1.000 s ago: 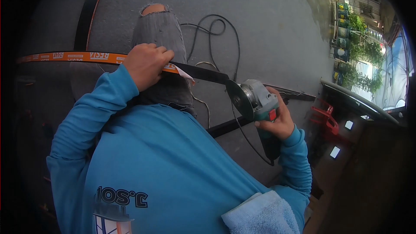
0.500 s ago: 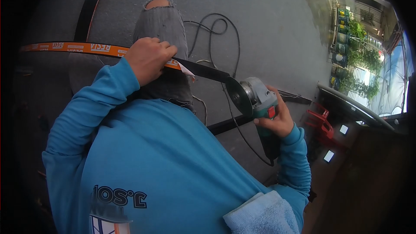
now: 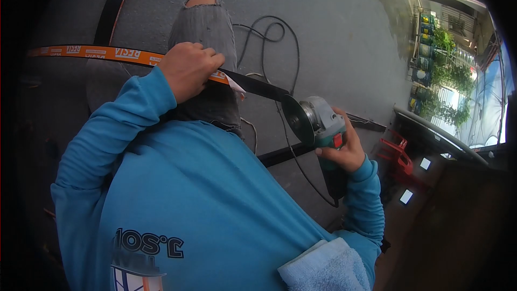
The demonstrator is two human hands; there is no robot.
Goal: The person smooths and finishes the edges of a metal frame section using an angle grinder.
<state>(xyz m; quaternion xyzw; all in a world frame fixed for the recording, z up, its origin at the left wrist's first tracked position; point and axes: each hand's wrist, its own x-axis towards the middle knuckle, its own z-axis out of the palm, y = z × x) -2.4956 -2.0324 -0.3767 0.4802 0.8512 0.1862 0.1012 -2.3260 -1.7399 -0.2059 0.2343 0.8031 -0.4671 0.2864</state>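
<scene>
My left hand [image 3: 192, 70] is closed around a long dark bar [image 3: 258, 85] that lies across my thigh. Orange printed film [image 3: 110, 53] covers the bar's left part, and a loose peeled flap [image 3: 235, 84] of it hangs just right of my hand. My right hand [image 3: 346, 148] grips an angle grinder [image 3: 325, 121] with a green and grey body and a red button. The grinder's dark disc [image 3: 298, 120] is right at the bare right end of the bar. Its cable runs from the rear of the handle toward the floor.
A black cable [image 3: 297, 56] loops over the grey floor [image 3: 344, 32]. Another dark bar [image 3: 283, 155] lies beneath the grinder, and one more [image 3: 114, 8] at upper left. A red plastic chair [image 3: 397, 153] stands at right. A light blue towel [image 3: 328, 269] hangs at my side.
The bar and my left hand have shifted slightly right, with the bar's left end a little higher in view. My right hand and the grinder stay nearly in place.
</scene>
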